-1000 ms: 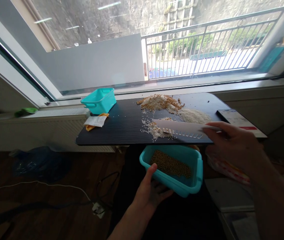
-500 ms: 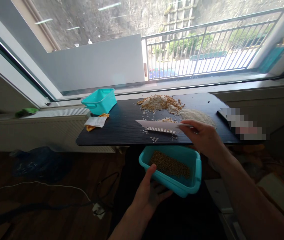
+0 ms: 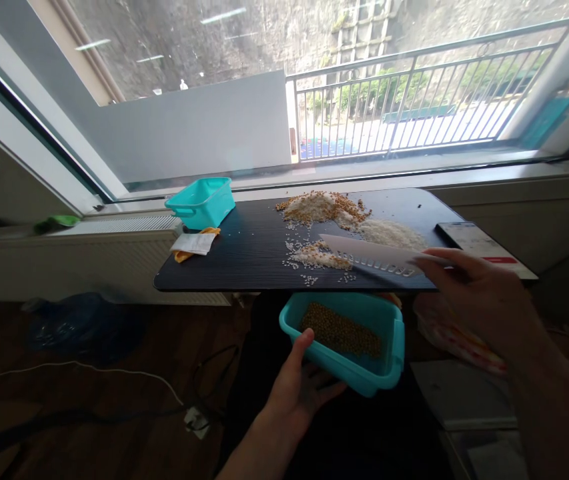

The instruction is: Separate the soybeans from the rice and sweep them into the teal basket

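Observation:
My left hand (image 3: pixel 297 383) is wrapped around the near wall of a turquoise plastic tub (image 3: pixel 398 350), its thumb over the rim. Small brown grains (image 3: pixel 339 330), like beans or seeds, cover part of the tub's floor. My right hand (image 3: pixel 479 287) pinches one end of a thin white strip (image 3: pixel 371 251) with a row of slots along its lower edge. The strip hovers over the dark table, its far tip by a small rice and grain pile (image 3: pixel 321 256). Behind lie a larger mixed heap (image 3: pixel 314 207) and a heap of white rice (image 3: pixel 391 233).
A second turquoise tub (image 3: pixel 201 207) stands at the back left of the dark table (image 3: pixel 249 260), near a folded white and orange cloth or packet (image 3: pixel 194 245). A phone (image 3: pixel 484 248) lies at the right edge. The window and its sill bound the far side.
My right hand has moved to the right with the white strip, uncovering the small pile. The left hand and the tub have stayed in place.

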The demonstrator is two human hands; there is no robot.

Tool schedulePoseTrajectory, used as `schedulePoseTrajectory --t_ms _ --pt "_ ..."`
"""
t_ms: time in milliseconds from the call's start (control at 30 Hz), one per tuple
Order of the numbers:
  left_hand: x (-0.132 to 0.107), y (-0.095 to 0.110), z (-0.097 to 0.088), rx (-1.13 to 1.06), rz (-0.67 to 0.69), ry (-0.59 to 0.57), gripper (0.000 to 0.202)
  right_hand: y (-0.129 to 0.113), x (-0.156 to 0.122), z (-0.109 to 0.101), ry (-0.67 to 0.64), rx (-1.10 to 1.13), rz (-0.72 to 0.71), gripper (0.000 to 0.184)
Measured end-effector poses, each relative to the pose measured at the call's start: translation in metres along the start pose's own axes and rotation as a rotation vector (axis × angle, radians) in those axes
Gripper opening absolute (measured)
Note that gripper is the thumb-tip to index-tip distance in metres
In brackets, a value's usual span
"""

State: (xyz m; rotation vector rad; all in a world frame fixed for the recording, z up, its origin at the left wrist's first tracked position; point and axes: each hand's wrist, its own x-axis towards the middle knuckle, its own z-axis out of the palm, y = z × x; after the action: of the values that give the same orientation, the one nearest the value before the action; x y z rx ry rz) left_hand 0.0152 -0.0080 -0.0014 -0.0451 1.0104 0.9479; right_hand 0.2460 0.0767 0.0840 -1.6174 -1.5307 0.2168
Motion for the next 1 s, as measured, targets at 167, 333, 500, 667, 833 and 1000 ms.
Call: schedulePoseTrajectory --t_ms 167,333,500,667,833,1000 --pt "0.004 0.0 -0.003 -0.006 -0.017 -0.012 0.06 -0.009 -0.003 -0.007 0.026 0.017 0.048 0.041" --pt "0.006 -0.003 -0.004 -0.008 -0.02 -0.015 0.064 -0.002 -0.014 -0.017 0.11 -0.094 0.134 0.042" --pt "0.003 -0.004 -0.002 0.005 -0.017 -0.019 0.063 0.007 -0.032 -0.017 0.123 -0.047 0.104 0.042" --pt "0.001 -0.004 0.0 0.017 -0.002 -0.027 0.062 0.009 -0.037 -0.01 0.16 0.062 0.077 0.037" --pt "0.003 -0.005 0.0 0.007 -0.02 -0.016 0.063 0.001 -0.032 -0.011 0.11 0.052 0.059 0.035" --pt "0.005 -0.005 -0.001 0.017 -0.015 -0.013 0.062 -0.006 -0.03 -0.018 0.084 0.029 0.065 0.037"
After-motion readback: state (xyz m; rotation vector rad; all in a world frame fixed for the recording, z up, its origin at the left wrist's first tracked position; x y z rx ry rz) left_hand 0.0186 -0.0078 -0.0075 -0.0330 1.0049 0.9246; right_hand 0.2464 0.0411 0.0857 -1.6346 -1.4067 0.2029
